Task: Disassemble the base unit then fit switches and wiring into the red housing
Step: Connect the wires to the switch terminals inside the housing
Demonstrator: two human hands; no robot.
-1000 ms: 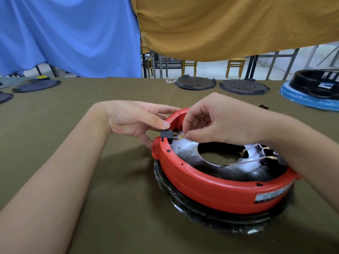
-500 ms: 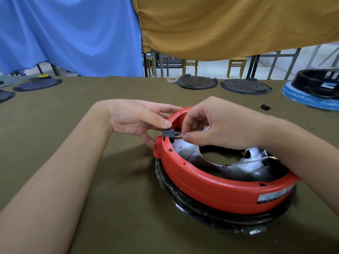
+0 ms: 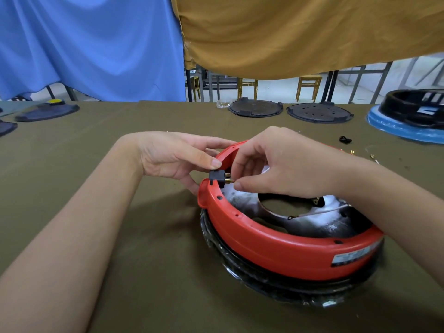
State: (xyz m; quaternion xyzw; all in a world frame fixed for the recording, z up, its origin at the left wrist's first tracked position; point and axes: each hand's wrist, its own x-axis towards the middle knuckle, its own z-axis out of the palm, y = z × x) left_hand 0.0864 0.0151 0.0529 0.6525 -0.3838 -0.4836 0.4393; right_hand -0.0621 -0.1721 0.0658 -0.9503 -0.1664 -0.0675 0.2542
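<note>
The red housing (image 3: 276, 246) sits on the olive-covered table (image 3: 120, 236), resting on a black ring wrapped in clear plastic (image 3: 252, 280). The left hand (image 3: 175, 157) pinches the small black switch (image 3: 217, 177) seated at the housing's rim. The right hand (image 3: 281, 164), fingers curled, pinches a brass terminal (image 3: 230, 181) right at the switch's inner side.
</note>
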